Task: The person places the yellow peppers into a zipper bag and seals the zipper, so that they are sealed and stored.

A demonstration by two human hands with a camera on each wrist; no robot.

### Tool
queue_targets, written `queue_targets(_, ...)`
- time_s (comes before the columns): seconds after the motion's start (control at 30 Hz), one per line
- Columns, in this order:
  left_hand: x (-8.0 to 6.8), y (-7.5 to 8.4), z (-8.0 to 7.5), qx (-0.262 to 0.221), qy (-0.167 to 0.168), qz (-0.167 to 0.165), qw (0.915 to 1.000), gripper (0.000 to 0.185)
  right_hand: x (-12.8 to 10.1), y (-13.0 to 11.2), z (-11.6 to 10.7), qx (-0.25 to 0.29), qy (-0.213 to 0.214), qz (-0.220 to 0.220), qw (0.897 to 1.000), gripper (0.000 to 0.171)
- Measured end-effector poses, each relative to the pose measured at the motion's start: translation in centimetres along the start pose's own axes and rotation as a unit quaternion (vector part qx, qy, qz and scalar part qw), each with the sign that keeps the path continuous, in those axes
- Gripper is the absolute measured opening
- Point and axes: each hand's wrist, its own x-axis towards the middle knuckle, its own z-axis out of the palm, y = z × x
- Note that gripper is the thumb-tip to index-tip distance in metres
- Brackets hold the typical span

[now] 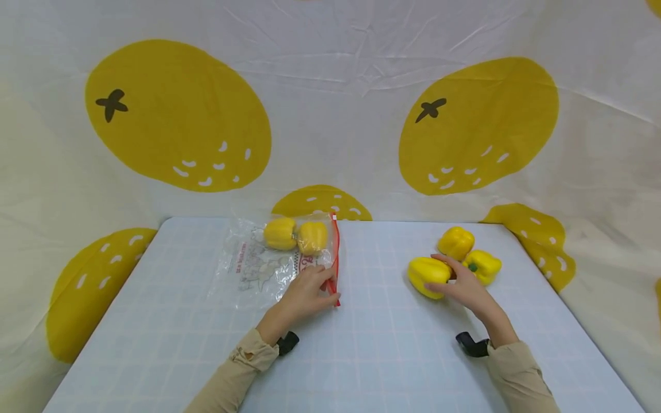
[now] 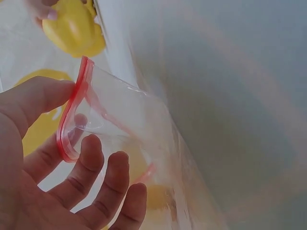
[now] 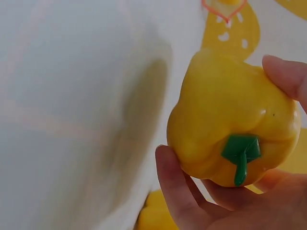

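On the left of the table lies a clear plastic zip bag (image 1: 234, 287) with printing and a red zip edge (image 1: 337, 246). Two yellow bell peppers are inside it, one left (image 1: 279, 234) and one right (image 1: 312, 238). My left hand (image 1: 308, 291) pinches the bag's red rim; the left wrist view shows the mouth parted near the thumb (image 2: 53, 93). Over on the right, my right hand (image 1: 471, 291) grips another yellow bell pepper (image 1: 426, 274) between thumb and fingers. Its green stem (image 3: 241, 153) faces the right wrist camera, and a shadow shows on the table beside it.
Behind the right hand sit two more yellow bell peppers, one farther back (image 1: 457, 242) and one to the right (image 1: 488, 267). The table (image 1: 377, 344) has a pale checked cover. A white curtain (image 1: 335, 115) with large yellow fruit prints hangs behind.
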Motion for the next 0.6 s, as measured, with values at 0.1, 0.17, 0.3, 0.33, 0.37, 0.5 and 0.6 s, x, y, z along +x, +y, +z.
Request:
queue_targets(0.1, -0.1, 0.0, -0.1, 0.007, 0.002, 0.006, 1.0000, 0.023, 0.7, -0.8, 0.3, 0.019, -0.005, 0.001, 1.000, 0.084)
queue_targets(0.17, -0.2, -0.1, -0.1, 0.013, 0.005, 0.012, 0.9998, 0.023, 1.2, -1.3, 0.6, 0.037, -0.007, 0.002, 0.999, 0.084)
queue_targets(0.3, -0.2, -0.2, -0.1, 0.019, 0.015, 0.023, 0.9994, 0.024, 2.4, -2.8, 1.3, 0.080, -0.011, -0.003, 0.997, 0.085)
queue_targets(0.33, -0.2, -0.2, 0.0, 0.018, 0.017, 0.026, 0.9994, 0.024, 2.7, -3.3, 1.5, 0.094, -0.013, -0.002, 0.995, 0.085)
queue_targets(0.37, -0.2, -0.2, 0.0, 0.018, 0.022, 0.030, 0.9991, 0.024, 3.0, -3.7, 1.8, 0.111, -0.016, -0.002, 0.994, 0.086)
queue_targets(0.5, -0.1, 0.0, 0.1, 0.018, 0.037, 0.052, 0.9978, 0.023, 4.3, -5.2, 2.9, 0.189, -0.018, 0.000, 0.982, 0.083)
queue_targets(0.6, 0.0, 0.0, 0.0, 0.018, 0.045, 0.059, 0.9971, 0.024, 5.4, -6.0, 4.1, 0.257, -0.014, -0.005, 0.966, 0.075)
